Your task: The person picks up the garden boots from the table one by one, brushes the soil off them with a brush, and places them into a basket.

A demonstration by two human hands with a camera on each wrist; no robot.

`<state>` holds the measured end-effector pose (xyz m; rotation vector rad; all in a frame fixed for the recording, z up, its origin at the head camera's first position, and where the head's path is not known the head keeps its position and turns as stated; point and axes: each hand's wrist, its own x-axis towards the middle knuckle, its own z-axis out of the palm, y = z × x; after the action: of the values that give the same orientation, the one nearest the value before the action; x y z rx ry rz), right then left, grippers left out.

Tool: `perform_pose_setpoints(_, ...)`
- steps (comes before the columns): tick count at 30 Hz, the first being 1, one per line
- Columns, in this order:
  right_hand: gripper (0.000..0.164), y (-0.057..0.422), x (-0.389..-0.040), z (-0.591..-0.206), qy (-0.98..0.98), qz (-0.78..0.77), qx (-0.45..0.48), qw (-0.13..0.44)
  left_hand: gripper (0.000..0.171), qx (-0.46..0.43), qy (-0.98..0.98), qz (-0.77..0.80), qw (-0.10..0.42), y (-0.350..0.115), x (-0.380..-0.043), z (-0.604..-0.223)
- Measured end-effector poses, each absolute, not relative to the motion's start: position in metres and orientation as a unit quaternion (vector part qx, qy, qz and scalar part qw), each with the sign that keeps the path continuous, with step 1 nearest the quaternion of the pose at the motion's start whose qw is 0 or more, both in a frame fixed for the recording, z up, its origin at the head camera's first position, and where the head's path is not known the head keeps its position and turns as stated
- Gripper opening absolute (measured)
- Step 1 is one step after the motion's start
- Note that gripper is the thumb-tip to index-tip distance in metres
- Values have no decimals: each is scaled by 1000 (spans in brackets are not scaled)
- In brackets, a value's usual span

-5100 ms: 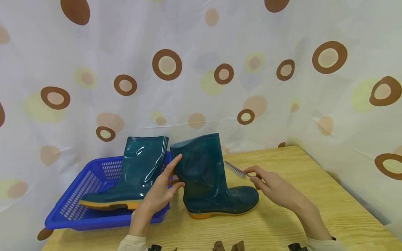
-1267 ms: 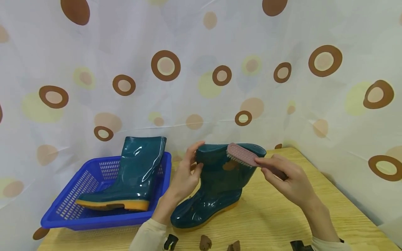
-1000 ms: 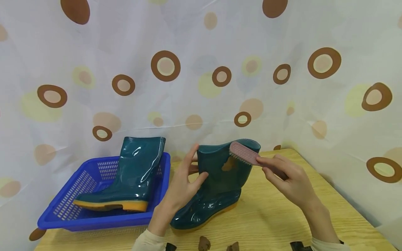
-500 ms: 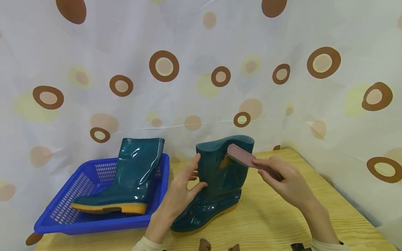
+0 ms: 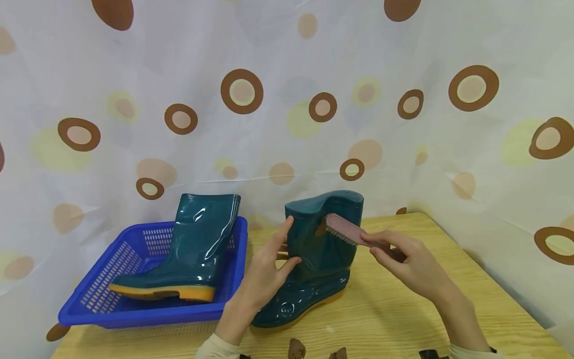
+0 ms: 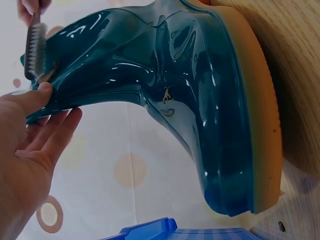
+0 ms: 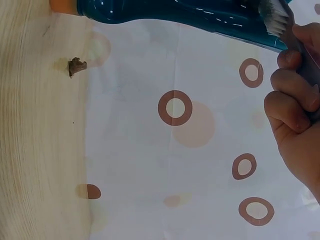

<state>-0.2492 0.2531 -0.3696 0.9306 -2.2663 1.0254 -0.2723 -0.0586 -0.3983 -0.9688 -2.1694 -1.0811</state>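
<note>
A dark green rubber boot (image 5: 273, 311) with a yellow-orange sole stands on the table, toe toward the front left. My left hand (image 5: 260, 276) grips the edge of its shaft, thumb on the near side and other fingers behind. My right hand (image 5: 412, 264) holds a pinkish brush (image 5: 347, 230) by its handle, bristles against the upper shaft beside a brown patch (image 5: 320, 228). The shaft's rim is bent inward there. In the left wrist view, small brown specks (image 6: 167, 96) lie on the boot's foot. The right wrist view shows fingers curled round the brush handle (image 7: 306, 70).
A blue plastic basket (image 5: 148, 316) at the left holds a second green boot (image 5: 197, 244). Two brown lumps, one of them a left lump (image 5: 296, 348), lie at the table's (image 5: 403, 319) front edge. A spotted curtain (image 5: 287, 139) hangs behind.
The boot has turned from toe right to toe front left. The brush has come onto its shaft and shifted slightly down. My left hand has slid lower on the shaft edge.
</note>
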Motion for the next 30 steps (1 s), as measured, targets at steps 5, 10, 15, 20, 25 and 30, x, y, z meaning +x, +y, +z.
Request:
perform_pose_setpoints(5,36,257,-247,-369,-830,384,340,218,87,-353,-804,-403,257,-58,-272,-398)
perform_pose_setpoints(10,33,259,-245,-368,-838,366,354,196,88,-341,-808,-410,249,-58,-272,-397)
perform_pose_setpoints(15,33,256,-244,-368,-833,355,397,150,89,-330,-816,-408,244,-57,-271,-396)
perform_pose_setpoints(20,39,255,-242,-365,-815,365,414,176,88,-332,-816,-405,245,-58,-272,-395)
perform_pose_setpoints(25,44,255,-242,-365,-789,377,428,230,88,-330,-817,-407,243,-58,-273,-395)
perform_pose_setpoints(30,40,253,-244,-362,-739,384,442,334,89,-326,-818,-409,237,-59,-273,-396)
